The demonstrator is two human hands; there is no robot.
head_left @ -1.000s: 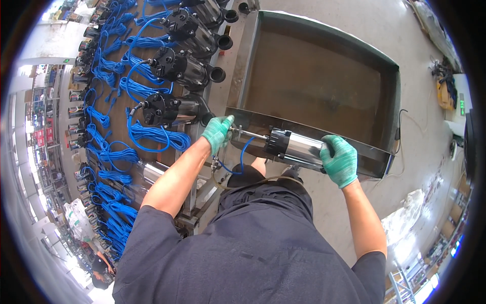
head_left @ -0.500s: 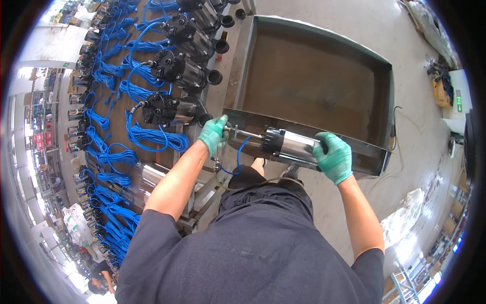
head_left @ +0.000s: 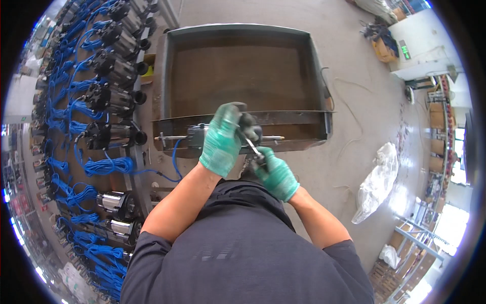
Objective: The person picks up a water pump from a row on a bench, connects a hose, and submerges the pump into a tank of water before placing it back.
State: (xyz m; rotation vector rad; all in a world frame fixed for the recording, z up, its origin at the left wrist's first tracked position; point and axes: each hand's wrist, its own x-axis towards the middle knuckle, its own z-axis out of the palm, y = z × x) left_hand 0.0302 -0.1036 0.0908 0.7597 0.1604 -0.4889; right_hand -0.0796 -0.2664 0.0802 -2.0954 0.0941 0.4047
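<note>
In a green glove, my left hand (head_left: 221, 144) is closed around a dark, blurred fitting (head_left: 248, 121) above the near end of the tank. My right hand (head_left: 277, 177), also green-gloved, is lower and to the right, gripping a short shiny metal piece with a dark end (head_left: 254, 147). That piece slants up toward the dark fitting; whether they touch I cannot tell. Behind my left hand lies a pump (head_left: 196, 136) with a black end, partly hidden, in the tank's narrow near trough. A metal rod (head_left: 171, 138) sticks out on its left, with a blue cable (head_left: 175, 157) hanging below.
The large metal tank (head_left: 164, 71) of brownish water stands ahead. Along the left, several black-and-silver pumps (head_left: 111, 136) line a bench with coiled blue cables (head_left: 109, 165). Clear plastic sheeting (head_left: 377, 185) lies on the floor at right, where a thin hose (head_left: 357, 119) also runs.
Both hands have left the pump's ends and come together over the tank's near side, now holding smaller parts. My view has shifted, so the tank appears farther left.
</note>
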